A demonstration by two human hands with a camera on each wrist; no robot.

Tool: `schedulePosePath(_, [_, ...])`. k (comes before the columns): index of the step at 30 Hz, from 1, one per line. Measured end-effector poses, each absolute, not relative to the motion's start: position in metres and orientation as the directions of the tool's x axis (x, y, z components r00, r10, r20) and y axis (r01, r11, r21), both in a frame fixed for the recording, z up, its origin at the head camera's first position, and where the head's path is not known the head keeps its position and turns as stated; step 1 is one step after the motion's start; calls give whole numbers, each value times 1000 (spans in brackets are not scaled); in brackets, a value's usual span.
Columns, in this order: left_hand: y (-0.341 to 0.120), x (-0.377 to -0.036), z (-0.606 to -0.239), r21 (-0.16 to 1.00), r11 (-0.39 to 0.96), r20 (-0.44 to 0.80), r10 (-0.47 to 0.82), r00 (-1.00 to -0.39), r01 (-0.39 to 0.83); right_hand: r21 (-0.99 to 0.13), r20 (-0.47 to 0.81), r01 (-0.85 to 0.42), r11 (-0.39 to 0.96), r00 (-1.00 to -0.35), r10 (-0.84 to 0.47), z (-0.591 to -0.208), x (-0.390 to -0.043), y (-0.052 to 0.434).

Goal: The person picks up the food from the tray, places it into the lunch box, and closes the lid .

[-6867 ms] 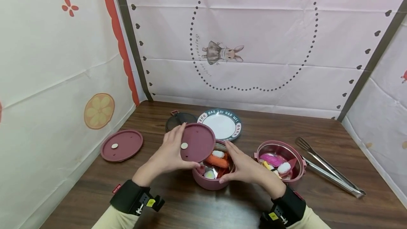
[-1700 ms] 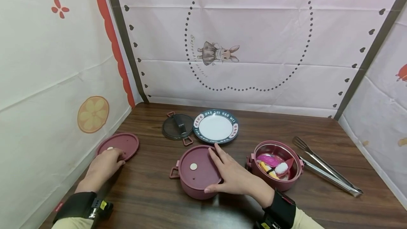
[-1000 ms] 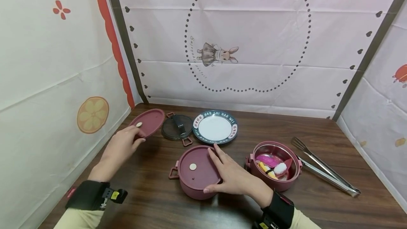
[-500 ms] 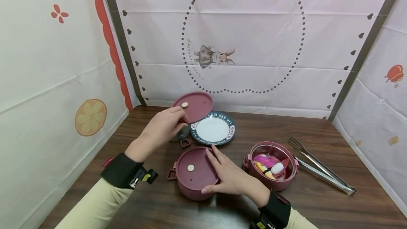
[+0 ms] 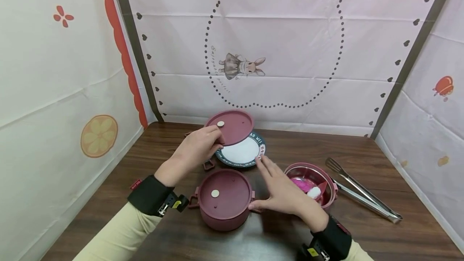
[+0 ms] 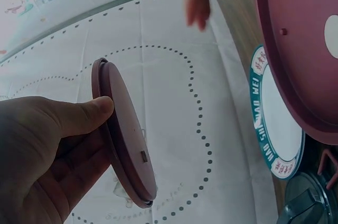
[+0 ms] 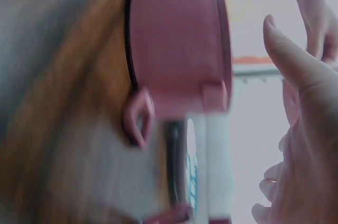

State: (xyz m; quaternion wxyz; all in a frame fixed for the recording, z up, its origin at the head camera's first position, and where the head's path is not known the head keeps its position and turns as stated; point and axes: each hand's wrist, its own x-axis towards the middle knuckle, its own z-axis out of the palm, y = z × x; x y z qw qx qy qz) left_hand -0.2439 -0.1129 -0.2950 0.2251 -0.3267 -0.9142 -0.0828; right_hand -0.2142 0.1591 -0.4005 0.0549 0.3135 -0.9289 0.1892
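Observation:
In the head view my left hand (image 5: 197,146) grips a round dark-pink pot lid (image 5: 236,127) by its edge, raised over the back of the table. The left wrist view shows the thumb (image 6: 87,115) on one face of that lid (image 6: 132,145), fingers behind. My right hand (image 5: 284,192) hovers, fingers spread, just right of a pink pot (image 5: 224,222) that wears a matching lid (image 5: 232,200). Its thumb is close to the pot's rim; contact cannot be told. Partly behind this hand stands another pink pot (image 5: 331,196), uncovered, holding pink and white toy food pieces.
A white plate with a teal rim (image 5: 241,156) lies at the back, partly covered by the raised lid. Metal tongs (image 5: 366,196) lie on the right of the wooden table (image 5: 290,241). A dark lid (image 6: 303,203) is near the plate. Printed cloth walls surround the table.
My left hand has picked up the lid from the table's left side and carried it right, over the plate. My right hand has lifted off the covered pot, which was uncovered in the oldest frame.

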Motion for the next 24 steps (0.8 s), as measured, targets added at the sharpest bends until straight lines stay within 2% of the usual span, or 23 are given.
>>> schedulePosePath(11, [-113, -246, -302, 11, 762, 472, 567, -675, 648, -317, 227, -463, 828, -884, -408, -390, -214, 228])
schedulePosePath(24, [-108, -246, -307, 27, 744, 474, 579, -664, 668, -348, 221, -381, 857, -921, -320, -403, -201, 281])
